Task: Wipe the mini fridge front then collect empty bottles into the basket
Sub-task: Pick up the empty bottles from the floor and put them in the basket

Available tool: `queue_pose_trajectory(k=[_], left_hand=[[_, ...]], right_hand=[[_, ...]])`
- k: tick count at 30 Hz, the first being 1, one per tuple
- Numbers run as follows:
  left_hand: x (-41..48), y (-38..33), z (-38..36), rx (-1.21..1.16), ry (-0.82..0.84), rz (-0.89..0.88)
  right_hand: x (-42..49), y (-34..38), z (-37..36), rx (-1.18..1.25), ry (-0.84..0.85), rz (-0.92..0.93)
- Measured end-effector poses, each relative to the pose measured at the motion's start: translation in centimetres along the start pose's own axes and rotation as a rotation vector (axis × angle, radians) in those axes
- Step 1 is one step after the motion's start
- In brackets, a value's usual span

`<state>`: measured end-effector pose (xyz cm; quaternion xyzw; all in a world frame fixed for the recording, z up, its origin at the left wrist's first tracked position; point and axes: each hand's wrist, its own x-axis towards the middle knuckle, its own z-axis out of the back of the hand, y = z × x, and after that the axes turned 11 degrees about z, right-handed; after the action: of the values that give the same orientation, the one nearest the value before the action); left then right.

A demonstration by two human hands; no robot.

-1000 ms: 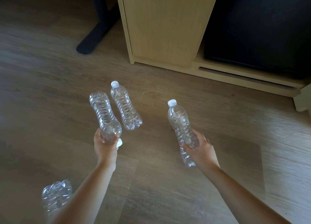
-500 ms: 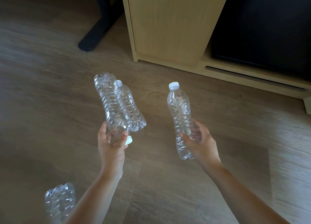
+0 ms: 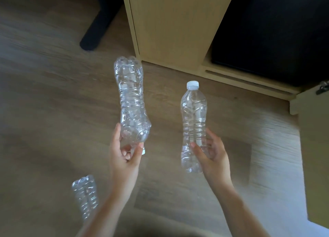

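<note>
Fingers [image 3: 138, 150] grip unlabeled bottle [image 3: 130, 101].

Wood-grain plank floor [image 3: 53, 98], grey-brown, fills most of the view. Light wood cabinet [image 3: 178, 23] stands at top centre, its open door [image 3: 316, 156] along the right edge carrying a small metal hinge [image 3: 323, 89]. Black furniture leg [image 3: 98, 25] slants down to the floor, top left of the cabinet.
</note>
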<state>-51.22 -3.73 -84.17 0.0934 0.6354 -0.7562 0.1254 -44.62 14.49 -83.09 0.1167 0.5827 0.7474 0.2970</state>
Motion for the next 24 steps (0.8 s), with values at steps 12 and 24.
queue_pose_trajectory(k=[12,24], left_hand=[[-14.1,-22.1,3.6,0.090,0.090,0.212],[-24.0,-44.1,2.1,-0.123,0.165,0.228]], right_hand=[[-8.1,22.8,7.7,0.077,-0.031,-0.037],[-11.1,44.3,19.8,0.115,-0.030,0.076]])
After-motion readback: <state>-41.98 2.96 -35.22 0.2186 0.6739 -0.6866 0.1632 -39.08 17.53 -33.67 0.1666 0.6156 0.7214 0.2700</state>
